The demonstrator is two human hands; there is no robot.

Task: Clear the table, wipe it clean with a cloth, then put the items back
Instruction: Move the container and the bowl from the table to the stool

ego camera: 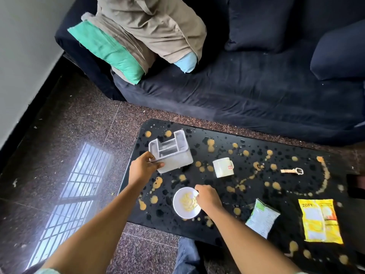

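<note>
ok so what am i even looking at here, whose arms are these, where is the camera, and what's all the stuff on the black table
There is no machine here. A person is working with bare hands, and the single picture comes from a wide-angle camera worn on their head. It looks down, so the arms reach in from the bottom edge. The left hand grips a corner of a grey plastic organiser. The right hand pinches the rim of a white bowl with yellowish food in it. Both stand at the left end of a black table spattered with yellowish stains. Also on it are a white mug, a wristwatch, a green and white packet and a yellow packet. Behind the table is a dark blue sofa.
</note>
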